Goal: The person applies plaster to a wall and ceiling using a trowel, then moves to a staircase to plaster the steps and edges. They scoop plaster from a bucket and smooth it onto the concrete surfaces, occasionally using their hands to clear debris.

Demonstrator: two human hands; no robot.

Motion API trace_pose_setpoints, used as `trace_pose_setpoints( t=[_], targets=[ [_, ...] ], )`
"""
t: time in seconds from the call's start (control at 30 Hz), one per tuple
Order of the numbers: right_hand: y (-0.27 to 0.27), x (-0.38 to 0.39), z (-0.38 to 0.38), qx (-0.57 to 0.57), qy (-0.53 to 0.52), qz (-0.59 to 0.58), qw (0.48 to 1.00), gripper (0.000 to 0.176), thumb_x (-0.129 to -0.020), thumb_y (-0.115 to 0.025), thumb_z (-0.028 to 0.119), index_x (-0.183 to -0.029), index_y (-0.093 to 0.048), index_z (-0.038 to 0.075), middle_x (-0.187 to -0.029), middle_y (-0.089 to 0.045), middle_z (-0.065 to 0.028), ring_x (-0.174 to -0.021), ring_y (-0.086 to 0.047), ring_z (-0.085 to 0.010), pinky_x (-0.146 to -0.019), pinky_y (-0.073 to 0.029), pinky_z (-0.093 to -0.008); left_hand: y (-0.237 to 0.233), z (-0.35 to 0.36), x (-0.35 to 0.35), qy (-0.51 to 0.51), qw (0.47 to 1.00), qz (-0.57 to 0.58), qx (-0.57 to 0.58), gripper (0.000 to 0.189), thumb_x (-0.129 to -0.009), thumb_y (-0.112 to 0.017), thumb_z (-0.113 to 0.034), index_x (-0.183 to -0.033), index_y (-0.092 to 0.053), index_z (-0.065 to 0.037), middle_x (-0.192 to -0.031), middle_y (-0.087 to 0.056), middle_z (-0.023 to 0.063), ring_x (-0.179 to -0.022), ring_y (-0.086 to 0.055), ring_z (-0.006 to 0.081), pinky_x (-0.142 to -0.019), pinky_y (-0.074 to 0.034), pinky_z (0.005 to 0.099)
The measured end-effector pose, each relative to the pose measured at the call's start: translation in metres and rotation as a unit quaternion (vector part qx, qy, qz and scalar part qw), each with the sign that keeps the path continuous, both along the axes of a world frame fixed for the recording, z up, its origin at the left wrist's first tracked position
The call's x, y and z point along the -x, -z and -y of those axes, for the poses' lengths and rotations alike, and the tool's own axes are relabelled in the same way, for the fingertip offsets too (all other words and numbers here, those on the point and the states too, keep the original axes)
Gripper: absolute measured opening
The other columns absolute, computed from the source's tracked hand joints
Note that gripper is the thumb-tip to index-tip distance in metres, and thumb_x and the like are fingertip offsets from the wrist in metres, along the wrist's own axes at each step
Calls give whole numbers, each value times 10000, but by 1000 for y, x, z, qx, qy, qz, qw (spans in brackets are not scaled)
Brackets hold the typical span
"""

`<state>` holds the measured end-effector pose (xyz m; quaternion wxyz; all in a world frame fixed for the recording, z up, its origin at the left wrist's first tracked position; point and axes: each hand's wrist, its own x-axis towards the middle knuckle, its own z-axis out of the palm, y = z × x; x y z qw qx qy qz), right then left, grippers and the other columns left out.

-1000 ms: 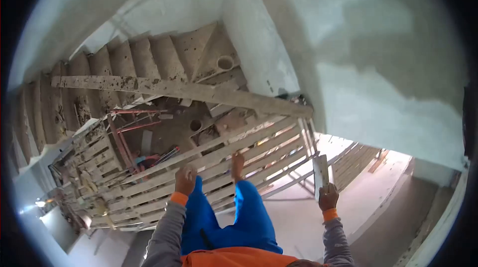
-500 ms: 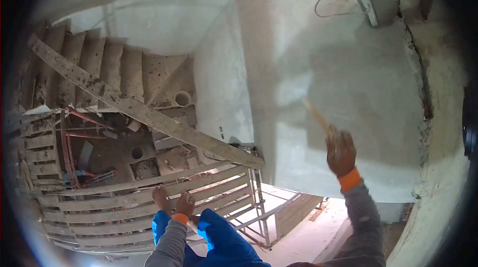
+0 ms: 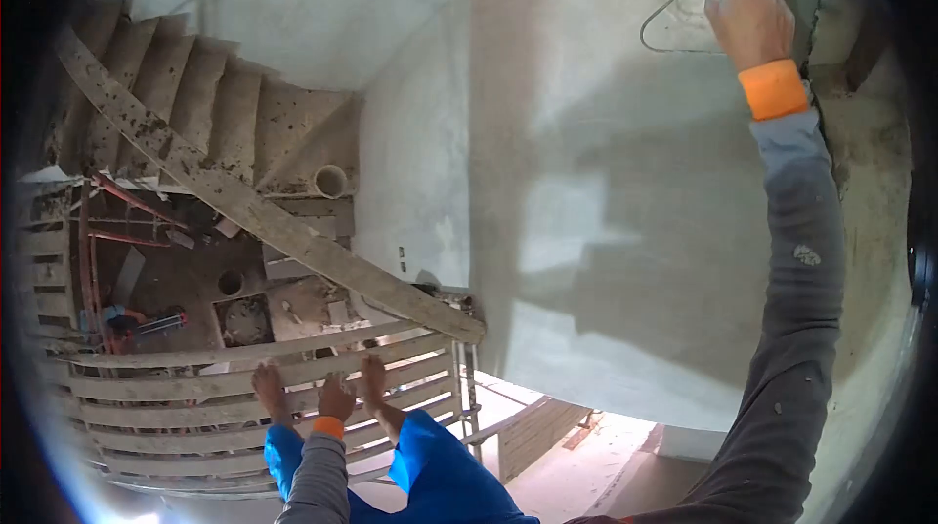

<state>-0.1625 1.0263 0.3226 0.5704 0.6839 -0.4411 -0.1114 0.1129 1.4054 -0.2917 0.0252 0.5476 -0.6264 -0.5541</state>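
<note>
My right hand [image 3: 750, 21] is raised high against the plastered wall [image 3: 674, 182] at the upper right. Its fingers look closed around something pale, blurred and cut off by the frame's top edge. A thin cable loop [image 3: 657, 18] hangs on the wall just left of that hand. Low in the view, my left hand [image 3: 335, 397] is held between my two bare feet, above the wooden slats [image 3: 195, 387]. Its fingers appear curled in; whatever they hold, if anything, is hidden.
I stand high on a slatted platform with gaps. A long plank [image 3: 264, 216] slopes from the concrete stairs [image 3: 186, 99] to the platform's right corner. Below lie debris, a round bucket [image 3: 330, 181] and red metal bars [image 3: 127, 197]. A floor [image 3: 567, 470] shows far below, right.
My right hand has risen from mid-wall to the upper right; the yellowish tool seen in it earlier no longer shows clearly. The view has shifted rightward, and both feet now show.
</note>
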Motion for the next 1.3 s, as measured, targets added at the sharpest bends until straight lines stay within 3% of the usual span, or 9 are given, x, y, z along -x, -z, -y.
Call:
trace_pose_setpoints(
  t=[0.17, 0.3, 0.4, 0.57, 0.83, 0.93, 0.97, 1.1, 1.3],
  targets=[
    [-12, 27, 37, 47, -9, -107, 993, 236, -809, -492, 92, -1015, -572, 8, -891, -585, -150, -871, -577, -311, -725, -476, -410, 48, -31, 26, -17, 999, -6, 46, 386, -836, -534, -319, -1123, -571, -63, -1186, -544, 183, -1122, -496, 361, -948, -400, 455],
    [-16, 40, 48, 56, 88, -131, 986, 185, -804, -483, 73, -956, -573, 18, -879, -590, -167, -830, -586, -305, -685, -476, -405, -18, 10, 31, 26, 997, -66, -12, 340, -857, -505, -307, -1045, -591, -38, -1126, -569, 174, -1053, -521, 364, -896, -438, 446],
    [-36, 92, 78, 23, 149, -202, 968, 337, -829, -472, 116, -1163, -483, 75, -1026, -571, -134, -890, -601, -344, -725, -525, -417, -9, 0, 37, -11, 996, -60, 66, 346, -856, -503, -319, -1030, -596, -35, -1094, -581, 170, -1040, -522, 359, -888, -443, 436],
    [-25, 120, 73, 17, 187, -179, 966, 298, -825, -451, 70, -1123, -458, 63, -996, -567, -133, -932, -590, -327, -732, -521, -420, -4, -1, 36, 19, 996, -72, 50, 374, -855, -501, -327, -1083, -593, -46, -1123, -577, 172, -1074, -510, 345, -922, -421, 425],
    [-22, -8, 53, 47, 133, -141, 980, 145, -799, -484, 63, -909, -570, 25, -866, -588, -173, -789, -589, -313, -662, -472, -402, -10, 16, 50, -15, 994, -104, -24, 381, -836, -531, -329, -1085, -582, -46, -1139, -564, 175, -1074, -511, 349, -924, -419, 431],
    [-31, -23, 72, 27, -108, -228, 967, 133, -783, -501, 66, -892, -565, 26, -806, -594, -167, -725, -595, -314, -642, -465, -397, -6, 14, 50, -26, 992, -118, -21, 395, -823, -554, -320, -1111, -570, -49, -1156, -550, 184, -1055, -523, 364, -902, -432, 437],
    [-28, -4, 83, 127, -32, -329, 935, 118, -778, -503, 57, -876, -564, 32, -781, -596, -160, -711, -596, -307, -618, -467, -400, -1, 12, 50, -21, 993, -120, -13, 400, -818, -563, -318, -1116, -567, -52, -1163, -544, 187, -1047, -527, 371, -894, -438, 440],
    [-39, 80, 84, 24, 83, -191, 978, 168, -812, -463, 69, -967, -524, 47, -899, -575, -141, -826, -595, -306, -681, -496, -408, 0, 7, 43, 22, 991, -105, 78, 424, -797, -598, -315, -1131, -557, -57, -1171, -531, 200, -1023, -539, 395, -867, -451, 449],
    [-26, 149, 70, 25, 228, -183, 956, 254, -849, -451, 116, -1082, -515, 38, -966, -580, -127, -911, -614, -311, -654, -544, -412, -10, 11, 44, -10, 994, -109, -32, 419, -785, -620, -287, -1130, -555, -58, -1178, -532, 188, -1016, -548, 375, -854, -459, 445]
  ],
)
